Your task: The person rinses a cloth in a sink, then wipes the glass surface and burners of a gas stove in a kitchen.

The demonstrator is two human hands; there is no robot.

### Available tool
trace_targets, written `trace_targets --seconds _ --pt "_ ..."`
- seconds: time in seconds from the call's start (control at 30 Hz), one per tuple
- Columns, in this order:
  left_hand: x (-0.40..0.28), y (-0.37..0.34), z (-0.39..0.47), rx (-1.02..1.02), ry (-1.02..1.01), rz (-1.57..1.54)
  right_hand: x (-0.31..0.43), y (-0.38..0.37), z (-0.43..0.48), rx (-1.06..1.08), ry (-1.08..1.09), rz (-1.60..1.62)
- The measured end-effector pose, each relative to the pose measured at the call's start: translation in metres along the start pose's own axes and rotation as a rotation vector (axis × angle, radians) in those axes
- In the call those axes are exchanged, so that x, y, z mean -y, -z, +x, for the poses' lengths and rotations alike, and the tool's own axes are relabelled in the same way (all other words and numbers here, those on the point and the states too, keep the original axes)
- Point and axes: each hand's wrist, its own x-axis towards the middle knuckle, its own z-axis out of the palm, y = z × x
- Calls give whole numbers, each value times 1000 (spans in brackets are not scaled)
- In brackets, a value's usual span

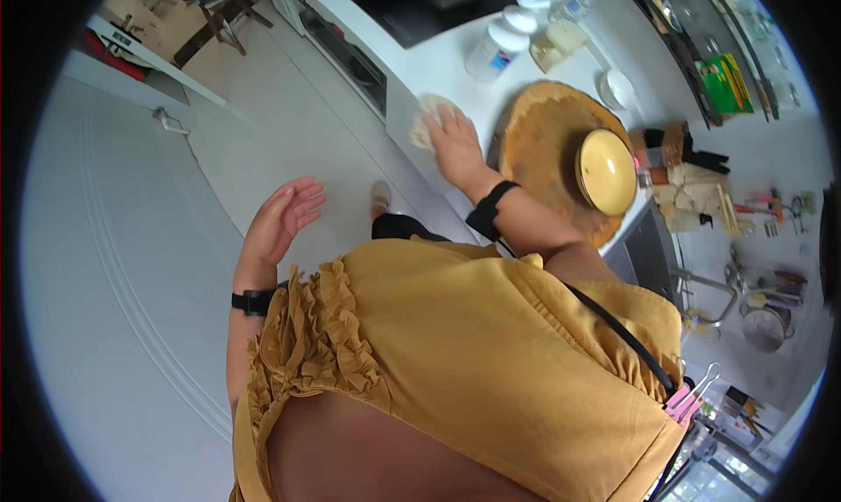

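Observation:
My right hand (pixel 455 148) presses a crumpled off-white cloth (pixel 419 134) at the front edge of the white countertop (pixel 439 76). Its fingers are spread over the cloth and slightly blurred. Right of that hand lies a thick round wooden chopping board (pixel 539 131) with a rough, bark-like rim. A yellow bowl (pixel 606 173) rests on the board's right part. My left hand (pixel 286 213) hangs in the air over the floor, palm partly showing, fingers loosely apart and nothing in it.
A white plastic tub (pixel 489 54) and a squarish pale container (pixel 558 45) stand beyond the cloth, near the black cooktop (pixel 394 6). A small white bowl (pixel 616 89) sits behind the board. The sink (pixel 637 246) is at right. A wall pipe (pixel 172 122) juts out at left.

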Motion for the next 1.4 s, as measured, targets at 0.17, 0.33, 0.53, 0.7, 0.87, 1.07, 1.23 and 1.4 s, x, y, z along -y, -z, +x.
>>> trace_targets --seconds 0.17,0.33,0.53,0.7,0.87,1.07,1.23,1.4 --pt "-54 50 79 -119 67 40 -17 -54 45 160 -81 -158" --pt "-110 57 160 -113 48 121 -18 -44 112 453 -134 -65" --pt "-124 91 229 -92 97 93 -26 -9 207 259 -226 539" --pt "-138 114 267 -121 224 122 -48 -68 210 108 -140 55" --pt "-164 149 300 -79 257 183 -41 -108 241 222 -288 -238" --pt "-220 188 340 70 225 329 -25 -114 335 378 -317 -10" --pt "-280 198 353 101 -42 377 18 -92 420 529 -832 1283" --pt "-298 199 401 509 87 -381 85 -83 474 278 -646 1662"
